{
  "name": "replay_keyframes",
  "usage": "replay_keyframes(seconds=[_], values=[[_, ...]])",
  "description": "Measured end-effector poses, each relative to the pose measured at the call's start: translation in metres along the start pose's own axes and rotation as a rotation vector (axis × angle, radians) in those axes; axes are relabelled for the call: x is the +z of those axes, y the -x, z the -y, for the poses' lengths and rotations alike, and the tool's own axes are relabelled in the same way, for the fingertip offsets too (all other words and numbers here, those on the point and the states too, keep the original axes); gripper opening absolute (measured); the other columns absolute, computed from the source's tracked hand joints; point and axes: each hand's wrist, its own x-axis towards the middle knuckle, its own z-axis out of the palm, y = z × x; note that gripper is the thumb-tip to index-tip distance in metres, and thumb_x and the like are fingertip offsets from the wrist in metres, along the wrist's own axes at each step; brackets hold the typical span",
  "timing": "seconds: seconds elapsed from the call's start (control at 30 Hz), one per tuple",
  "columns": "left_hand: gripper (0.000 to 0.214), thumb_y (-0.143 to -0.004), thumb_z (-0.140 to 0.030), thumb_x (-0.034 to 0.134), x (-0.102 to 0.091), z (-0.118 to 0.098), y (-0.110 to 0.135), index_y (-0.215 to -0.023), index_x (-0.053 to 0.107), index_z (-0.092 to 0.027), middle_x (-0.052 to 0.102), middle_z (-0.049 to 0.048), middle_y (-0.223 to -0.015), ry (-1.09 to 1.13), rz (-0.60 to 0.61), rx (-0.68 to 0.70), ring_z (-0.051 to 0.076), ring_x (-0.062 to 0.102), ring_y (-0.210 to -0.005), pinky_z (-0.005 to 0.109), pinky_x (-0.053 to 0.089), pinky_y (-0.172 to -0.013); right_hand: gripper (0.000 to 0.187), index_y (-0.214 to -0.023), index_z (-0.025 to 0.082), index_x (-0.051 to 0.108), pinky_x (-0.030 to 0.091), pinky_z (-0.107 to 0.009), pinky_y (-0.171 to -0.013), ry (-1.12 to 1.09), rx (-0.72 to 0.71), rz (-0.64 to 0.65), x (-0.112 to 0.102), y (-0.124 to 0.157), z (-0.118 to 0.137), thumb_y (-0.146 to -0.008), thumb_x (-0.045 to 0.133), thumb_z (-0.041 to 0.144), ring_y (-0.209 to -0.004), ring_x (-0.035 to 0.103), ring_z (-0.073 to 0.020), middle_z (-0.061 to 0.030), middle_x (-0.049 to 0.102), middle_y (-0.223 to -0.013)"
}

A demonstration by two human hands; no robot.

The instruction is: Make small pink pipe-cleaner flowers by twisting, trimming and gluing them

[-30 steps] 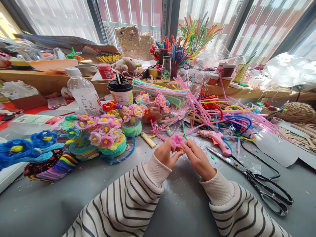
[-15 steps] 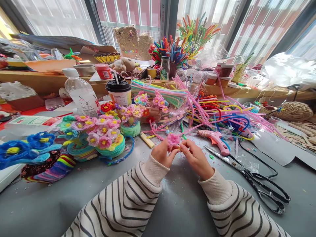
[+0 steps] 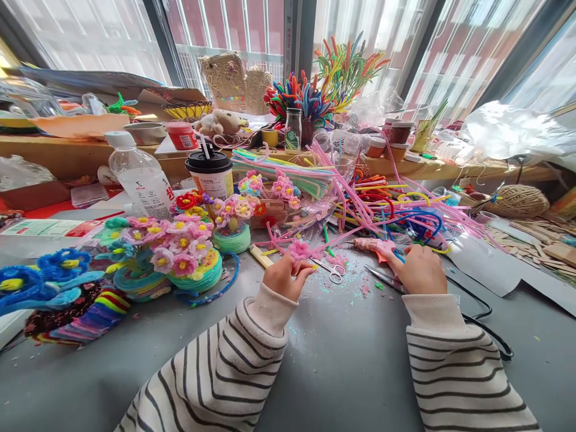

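Note:
My left hand [image 3: 283,277] pinches a fuzzy pink pipe-cleaner flower [image 3: 299,249], holding it just above the table. A tiny yellow tip shows at its fingertips. Over to the right, my right hand [image 3: 423,270] is closed around the handle of a pink hot glue gun [image 3: 374,246], whose nozzle points left. The handle is mostly hidden under the fingers. Large black-handled scissors [image 3: 382,277] lie beneath that hand, their blades showing and their handles largely covered by hand and sleeve. Small silver scissors [image 3: 335,273] rest between my two hands.
Finished pipe-cleaner flower pots [image 3: 198,270] crowd the left side, near a plastic bottle [image 3: 141,177] and a lidded cup [image 3: 209,174]. Loose pipe cleaners [image 3: 382,201] pile up behind my hands. A black cord [image 3: 477,306], white paper [image 3: 499,264] and wooden sticks [image 3: 517,246] lie right.
My right hand has left the flower and moved right onto the glue gun. My left hand keeps the flower. The small scissors, hidden before, are now visible.

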Motion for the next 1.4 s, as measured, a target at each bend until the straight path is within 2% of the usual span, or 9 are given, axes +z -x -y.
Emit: replay_keyframes(seconds=[0.17,0.33,0.57,0.73,0.87,0.97,1.2,1.4], values=[[0.043,-0.061,-0.019,0.058,0.0,-0.004,-0.001,-0.047,0.018,-0.021,0.065,-0.0035,-0.055,0.014,-0.003,-0.002,0.01,0.058,-0.051,0.021,0.041,-0.05,0.053,-0.082,0.004,0.052,0.036,-0.034,-0.057,0.054,-0.048,0.155,0.009,0.003,0.006,-0.064,0.047,0.054,-0.076,0.052,-0.0311,-0.0212,0.055,-0.078],[0.043,-0.061,-0.016,0.059,0.001,-0.004,-0.001,-0.047,0.018,-0.021,0.064,-0.0035,-0.054,0.017,-0.033,0.014,0.01,0.059,-0.052,0.02,0.041,-0.05,0.055,-0.087,0.002,0.051,0.037,-0.035,-0.057,0.037,-0.004,0.181,0.012,0.003,0.014,-0.064,0.047,0.052,-0.077,0.053,-0.0321,-0.0225,0.054,-0.081],[0.039,-0.062,-0.018,0.057,0.003,0.008,-0.002,-0.049,0.02,-0.021,0.065,-0.0032,-0.055,0.004,0.002,0.129,0.01,0.057,-0.047,0.019,0.039,-0.044,0.04,-0.086,0.004,0.053,0.038,-0.033,-0.061,-0.031,0.029,0.197,0.008,0.0,0.014,-0.072,0.038,0.038,-0.079,0.052,-0.0275,-0.0196,0.054,-0.081],[0.04,-0.06,-0.015,0.058,0.004,0.005,-0.001,-0.049,0.02,-0.021,0.065,-0.0033,-0.054,0.001,-0.013,0.056,0.01,0.057,-0.047,0.02,0.04,-0.047,0.044,-0.093,0.005,0.05,0.038,-0.032,-0.062,-0.107,0.064,0.129,-0.001,-0.004,0.007,-0.072,0.035,0.041,-0.08,0.051,-0.0255,-0.0177,0.053,-0.087],[0.039,-0.061,-0.017,0.057,0.003,0.001,-0.001,-0.048,0.02,-0.02,0.065,-0.0025,-0.055,0.044,-0.018,0.02,0.01,0.058,-0.052,0.02,0.04,-0.049,0.044,-0.089,0.009,0.053,0.037,-0.032,-0.061,-0.305,0.113,-0.024,-0.006,-0.006,0.004,-0.067,0.041,0.045,-0.074,0.05,-0.0246,-0.0153,0.054,-0.084],[0.039,-0.061,-0.018,0.057,0.002,0.0,-0.001,-0.047,0.02,-0.02,0.064,-0.0031,-0.053,0.048,-0.027,-0.012,0.01,0.058,-0.05,0.02,0.041,-0.049,0.045,-0.085,0.01,0.055,0.038,-0.032,-0.059,-0.439,0.105,-0.073,-0.008,-0.006,0.005,-0.063,0.044,0.048,-0.068,0.05,-0.0227,-0.0117,0.056,-0.076],[0.034,-0.06,-0.028,0.053,0.005,0.002,-0.002,-0.05,0.021,-0.021,0.061,-0.0042,-0.051,0.242,0.033,-0.217,0.011,0.058,-0.045,0.021,0.042,-0.043,0.053,-0.086,0.013,0.056,0.038,-0.03,-0.058,-0.531,0.065,-0.022,-0.016,0.001,0.013,-0.057,0.047,0.056,-0.062,0.051,-0.0202,-0.0071,0.058,-0.069],[0.034,-0.062,-0.032,0.051,0.006,0.002,-0.002,-0.05,0.022,-0.02,0.055,-0.004,-0.048,0.349,0.024,-0.279,0.013,0.059,-0.049,0.021,0.044,-0.042,0.054,-0.087,0.013,0.056,0.038,-0.03,-0.059,-0.534,0.02,-0.027,-0.017,0.004,0.018,-0.057,0.047,0.056,-0.062,0.051,-0.0197,-0.0075,0.059,-0.072]])
